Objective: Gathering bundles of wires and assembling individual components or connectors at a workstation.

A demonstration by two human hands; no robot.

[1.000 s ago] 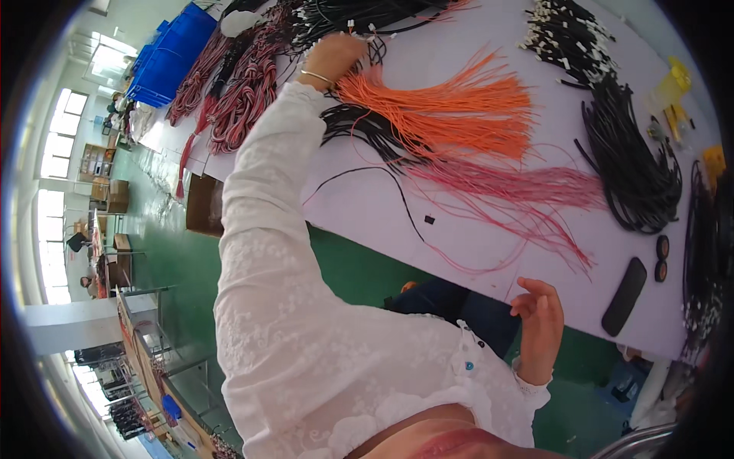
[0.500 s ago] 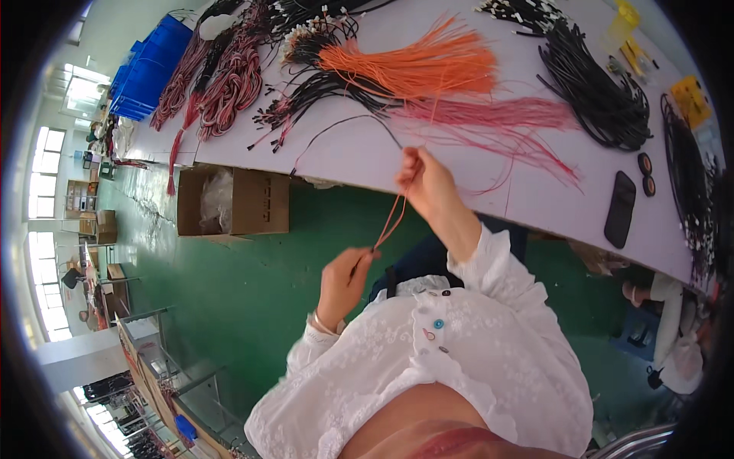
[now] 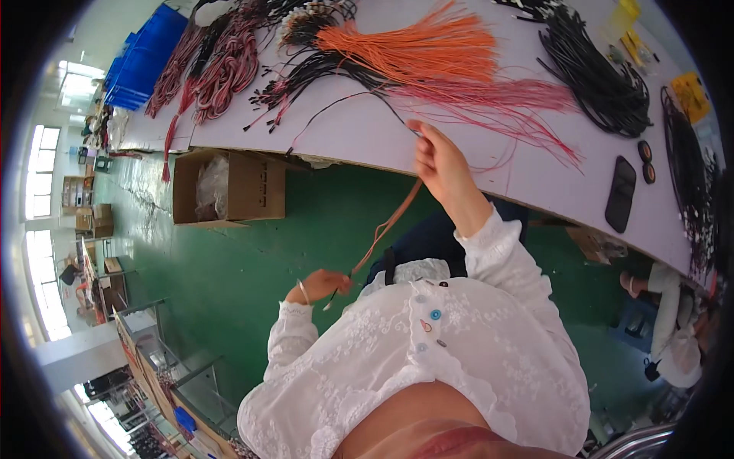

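Over the table's front edge, my right hand [image 3: 445, 164] is closed in a pinch on a thin black cable [image 3: 367, 93]. From there the cable arcs left across the tabletop to a small dark end. Below that hand, reddish-orange wires [image 3: 390, 222] hang in a long strand down to my left hand [image 3: 325, 284]. My left hand, low and left over the floor, is closed on the strand's lower part, and a short dark piece with a pale tip sticks out beneath it. Bunches of orange wires [image 3: 420, 50] and pink wires [image 3: 505, 99] lie just beyond my right hand.
Black cable bundles [image 3: 596, 84] and a phone [image 3: 620, 195] lie on the table's right. Coiled red-and-black cables [image 3: 229, 76] and blue bins [image 3: 145, 61] are at the left. An open cardboard box [image 3: 260, 191] stands below the edge. Another person [image 3: 677, 352] sits at the right.
My left hand has moved left and down, away from my right hand, drawing the wires out longer. The right hand has shifted slightly right and up.
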